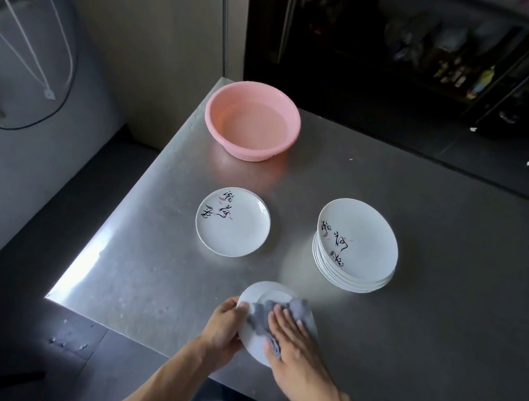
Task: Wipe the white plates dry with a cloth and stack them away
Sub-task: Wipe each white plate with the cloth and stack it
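Left hand point(225, 324) grips a plate's point(258, 298) rim near the worktop's point(141, 267) front edge; right hand point(296, 351), fingers straight, presses a cloth point(268, 312) on it.

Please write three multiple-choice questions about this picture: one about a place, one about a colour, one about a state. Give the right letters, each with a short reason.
1. Where on the table does the basin stand?
A. near the far left corner
B. at the near right edge
C. right in front of the person

2. What colour is the cloth?
A. pink
B. grey
C. green

3. How is the plate under the cloth kept?
A. left alone, untouched
B. gripped at its rim by the left hand
C. lying in the basin

Answers:
1 A, the basin sits by the far left corner.
2 B, grey folds show around the right hand.
3 B, the left fingers curl round the rim.
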A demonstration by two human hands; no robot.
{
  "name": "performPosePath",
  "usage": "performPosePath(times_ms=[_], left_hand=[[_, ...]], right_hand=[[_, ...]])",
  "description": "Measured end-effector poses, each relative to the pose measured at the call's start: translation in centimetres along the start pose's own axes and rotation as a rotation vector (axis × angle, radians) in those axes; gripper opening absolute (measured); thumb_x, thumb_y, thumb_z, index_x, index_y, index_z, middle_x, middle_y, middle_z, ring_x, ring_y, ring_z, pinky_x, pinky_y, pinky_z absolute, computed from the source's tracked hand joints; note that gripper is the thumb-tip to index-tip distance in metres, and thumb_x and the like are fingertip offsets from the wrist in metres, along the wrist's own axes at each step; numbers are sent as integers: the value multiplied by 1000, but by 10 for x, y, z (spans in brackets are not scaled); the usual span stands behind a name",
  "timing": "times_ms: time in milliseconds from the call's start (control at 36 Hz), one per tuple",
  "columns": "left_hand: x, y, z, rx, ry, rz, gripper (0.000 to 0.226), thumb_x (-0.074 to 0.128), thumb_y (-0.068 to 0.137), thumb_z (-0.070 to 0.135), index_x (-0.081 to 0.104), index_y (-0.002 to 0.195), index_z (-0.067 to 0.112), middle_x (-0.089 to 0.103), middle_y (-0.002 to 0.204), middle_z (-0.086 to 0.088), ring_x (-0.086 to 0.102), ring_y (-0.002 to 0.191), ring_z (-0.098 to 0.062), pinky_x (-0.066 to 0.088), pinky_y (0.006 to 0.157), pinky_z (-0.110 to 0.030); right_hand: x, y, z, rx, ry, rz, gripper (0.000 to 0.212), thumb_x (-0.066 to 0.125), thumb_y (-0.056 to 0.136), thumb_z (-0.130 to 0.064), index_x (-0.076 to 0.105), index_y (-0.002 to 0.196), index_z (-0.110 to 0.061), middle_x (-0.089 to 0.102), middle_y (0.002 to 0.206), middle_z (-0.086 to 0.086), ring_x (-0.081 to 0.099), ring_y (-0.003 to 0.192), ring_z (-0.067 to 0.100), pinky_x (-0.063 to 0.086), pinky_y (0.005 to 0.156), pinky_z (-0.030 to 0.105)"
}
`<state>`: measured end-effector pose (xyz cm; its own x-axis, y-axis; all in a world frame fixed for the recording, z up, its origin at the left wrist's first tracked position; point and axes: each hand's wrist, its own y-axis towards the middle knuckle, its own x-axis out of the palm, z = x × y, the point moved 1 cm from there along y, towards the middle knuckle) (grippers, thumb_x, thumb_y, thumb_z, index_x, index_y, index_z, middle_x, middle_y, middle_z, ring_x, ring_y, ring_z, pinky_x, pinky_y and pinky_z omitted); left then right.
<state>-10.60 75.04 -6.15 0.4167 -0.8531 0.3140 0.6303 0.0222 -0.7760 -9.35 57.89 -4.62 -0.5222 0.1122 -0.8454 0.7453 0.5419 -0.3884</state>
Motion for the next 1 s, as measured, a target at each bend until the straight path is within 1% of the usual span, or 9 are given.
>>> performPosePath(times_ms=[167, 333, 417, 528, 611, 667, 750, 861, 1000], left_hand=[[4, 0, -1, 54, -24, -77, 28, 41, 112, 16, 61, 128, 4, 77, 112, -21, 76, 97, -32, 63, 80, -46], [-4, 0, 1, 55, -81, -54, 32, 41, 113, 16, 61, 131, 0, 73, 119, -26, 72, 106, -37, 60, 78, -42], [-9, 1, 1, 32, -38, -21, 28, 44, 110, 12, 60, 130, 2, 73, 116, -27, 71, 104, -41, 60, 80, -47], [-10, -1, 1, 35, 32, -12, 26, 46, 111, 24, 60, 131, 16, 72, 121, -18, 69, 108, -35, 63, 84, -50], [-9, -3, 1, 50, 43, -32, 24, 51, 110, 27, 62, 131, 23, 71, 124, -14, 67, 108, -31, 61, 87, -50], [-8, -7, 3, 68, 59, -58, 22, 53, 109, 26, 64, 129, 28, 74, 120, -9, 69, 105, -29, 61, 85, -49], [-6, -10, 4, 106, 97, -122, 23, 57, 106, 24, 67, 126, 24, 75, 118, -12, 73, 101, -27, 60, 84, -49], [-4, -13, 6, 165, 166, -157, 29, 60, 94, 19, 75, 119, 20, 78, 116, -12, 76, 101, -25, 62, 76, -40], [-6, -11, 5, 152, 160, -152, 25, 62, 100, 35, 71, 123, 28, 75, 119, -6, 72, 97, -16, 59, 75, -36]], right_hand=[[-11, 44, -8, 231, 11, 1, 62, 19, 107, -43, 13, 159, -9, 6, 168, 9, 2, 154, 19, 3, 124, 41], [-6, 24, -23, -28, 113, -5, 63, 25, 107, -44, 7, 160, -15, -5, 166, -7, -16, 148, 0, -20, 116, 18], [-3, 0, -10, -140, 104, -32, 62, 27, 107, -45, 10, 159, -17, -7, 164, -11, -12, 150, 1, -13, 120, 20], [-7, 0, 12, 69, 140, -70, 64, 27, 108, -43, 6, 160, -14, -12, 164, -5, -13, 152, 9, -8, 123, 25], [-19, 24, 10, 293, 303, 49, 56, 33, 108, -35, 27, 153, -3, 21, 164, 9, 15, 153, 25, 9, 124, 36], [-27, 39, 1, 336, 412, 176, 44, 36, 107, -30, 43, 145, -9, 39, 155, 9, 30, 147, 24, 16, 122, 32], [-31, 49, -23, 89, 390, 196, 48, 35, 108, -29, 34, 155, -16, 22, 164, 1, 13, 153, 14, -4, 119, 15], [-22, 41, -26, -247, 135, 158, 57, 25, 106, -45, 26, 157, -20, 6, 164, -12, -3, 153, 6, -8, 123, 27], [-33, 49, -6, 224, 345, 362, 46, 40, 106, -23, 41, 150, -11, 37, 158, 10, 32, 145, 29, 16, 121, 36]])
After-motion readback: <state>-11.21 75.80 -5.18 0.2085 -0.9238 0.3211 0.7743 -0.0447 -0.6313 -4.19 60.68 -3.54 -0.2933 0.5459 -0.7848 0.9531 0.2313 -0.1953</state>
